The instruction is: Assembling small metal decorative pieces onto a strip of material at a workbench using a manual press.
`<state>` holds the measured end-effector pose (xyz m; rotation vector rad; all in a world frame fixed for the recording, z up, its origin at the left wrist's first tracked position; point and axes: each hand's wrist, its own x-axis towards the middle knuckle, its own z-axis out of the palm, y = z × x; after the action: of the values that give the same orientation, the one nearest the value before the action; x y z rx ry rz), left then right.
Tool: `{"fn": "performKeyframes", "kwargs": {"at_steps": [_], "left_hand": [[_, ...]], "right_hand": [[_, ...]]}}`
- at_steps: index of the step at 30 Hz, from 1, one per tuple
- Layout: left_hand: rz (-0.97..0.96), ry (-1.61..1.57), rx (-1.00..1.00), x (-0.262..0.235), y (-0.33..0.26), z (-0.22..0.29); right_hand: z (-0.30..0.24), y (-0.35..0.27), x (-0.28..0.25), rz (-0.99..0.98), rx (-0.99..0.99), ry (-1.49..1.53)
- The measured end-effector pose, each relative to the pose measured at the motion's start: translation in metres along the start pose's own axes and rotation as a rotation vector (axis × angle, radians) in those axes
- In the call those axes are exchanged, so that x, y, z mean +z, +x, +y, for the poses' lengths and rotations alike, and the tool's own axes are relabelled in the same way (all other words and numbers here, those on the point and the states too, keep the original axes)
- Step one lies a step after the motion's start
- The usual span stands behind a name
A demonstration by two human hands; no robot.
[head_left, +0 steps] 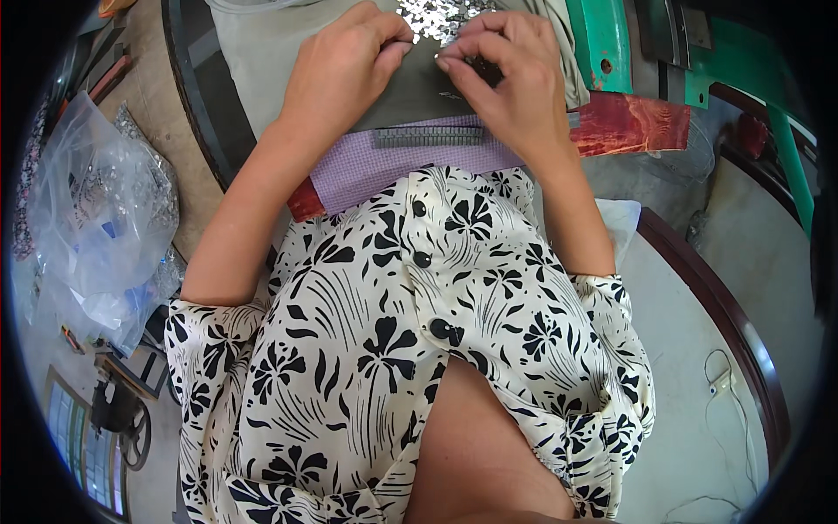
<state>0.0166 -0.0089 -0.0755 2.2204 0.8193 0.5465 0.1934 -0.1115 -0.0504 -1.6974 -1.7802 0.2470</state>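
Note:
A heap of small shiny silver metal pieces (441, 16) lies on a grey-green cloth (393, 109) at the far side. At the left edge of this heap, my left hand (349, 65) is closed, thumb and forefinger pinched together; what they hold, if anything, is too small to make out. My right hand (515, 74) is at the heap's right edge, its thumb and forefinger closed on a tiny silver metal piece. Closer to my body, a dark grey row of narrow ribbed parts (428, 137) rests on a purple checked cloth (349, 170).
Clear plastic bags (100, 218) with silver pieces stand at the left. A green metal machine frame (602, 44) rises at the far right, beside a red wood-patterned sheet (633, 122). A white cord (720, 380) lies on the floor at the right.

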Motion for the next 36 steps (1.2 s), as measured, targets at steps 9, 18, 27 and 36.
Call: {"fn": "performKeyframes", "kwargs": {"at_steps": [9,18,27,36], "left_hand": [[-0.006,0.143,0.067,0.003,0.006,-0.001],[-0.012,0.114,-0.019,-0.020,-0.042,0.012],[0.037,0.013,-0.032,-0.009,-0.080,0.018],[0.140,0.041,-0.002,0.014,-0.090,0.016]], "right_hand": [[-0.033,-0.044,0.011,-0.083,-0.094,0.008],[-0.038,-0.051,0.022,-0.035,-0.061,-0.073],[-0.033,-0.051,0.029,-0.009,-0.101,-0.097],[-0.030,-0.045,0.019,-0.056,-0.077,-0.064]]}}
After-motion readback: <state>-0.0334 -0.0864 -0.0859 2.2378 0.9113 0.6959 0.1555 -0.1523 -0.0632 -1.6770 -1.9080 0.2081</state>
